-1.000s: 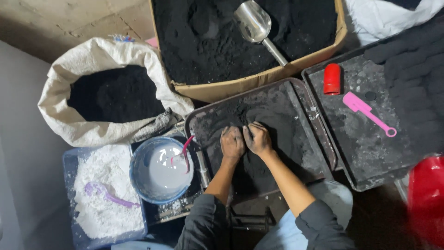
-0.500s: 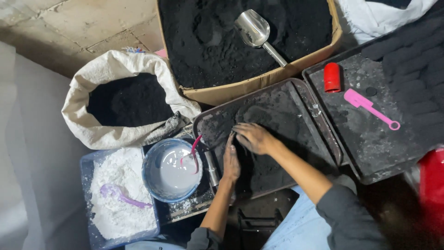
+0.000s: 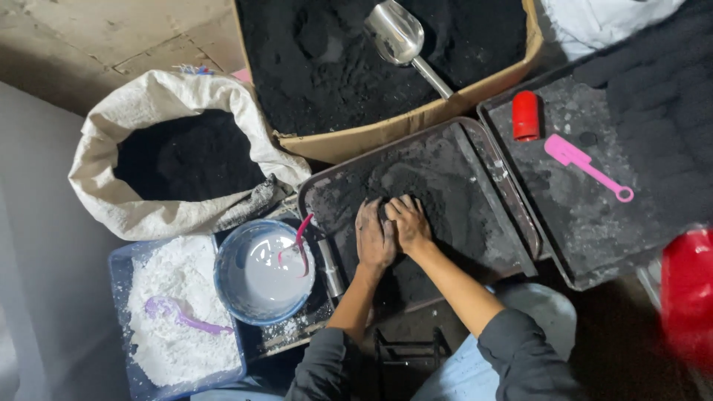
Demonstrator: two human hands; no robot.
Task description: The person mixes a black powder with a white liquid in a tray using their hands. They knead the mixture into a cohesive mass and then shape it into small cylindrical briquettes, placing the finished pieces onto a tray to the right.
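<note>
Both hands rest side by side on a mound of black powder (image 3: pixel 416 182) in a dark metal tray (image 3: pixel 505 200). My left hand (image 3: pixel 373 238) lies palm down, blackened, fingers pressed into the powder. Touching it on the right, my right hand (image 3: pixel 406 220) curls its fingers into the same heap. Whether either hand encloses powder cannot be seen.
A cardboard box (image 3: pixel 416 122) of black powder with a metal scoop (image 3: pixel 401 37) stands behind the tray. A white sack (image 3: pixel 163 160) of black powder, a blue bowl (image 3: pixel 264 275) of white liquid and a blue tub (image 3: pixel 174 319) of white powder are left. Red cylinder (image 3: pixel 526 115) and pink spatula (image 3: pixel 583 165) lie on the right tray.
The hands parted half a second ago, the left near the tray's front edge, and have come back together on the powder heap. The camera has shifted slightly.
</note>
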